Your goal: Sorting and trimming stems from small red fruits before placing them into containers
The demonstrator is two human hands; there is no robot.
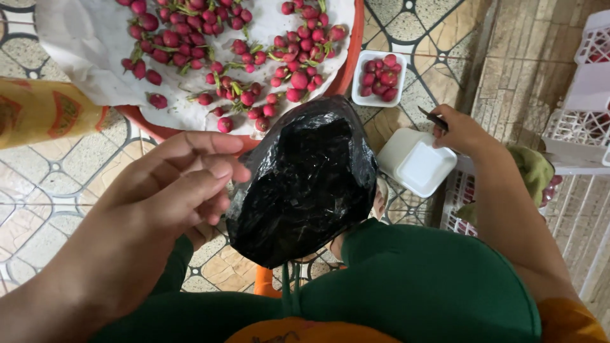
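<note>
Red radishes (254, 57) on white sheet (82, 44), filled foam tray (379, 78), white crates (581, 121), tiled floor (38, 184)

I see a crumpled, glossy black plastic bag (305, 184), mouth open (insides dark), just below the red tray (348, 67); an empty white foam tray (418, 164) lies right of it.

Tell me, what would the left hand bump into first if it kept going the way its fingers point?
Probably the black plastic bag. The left hand points its fingers right at it, close by, though depth is hard to judge.
</note>
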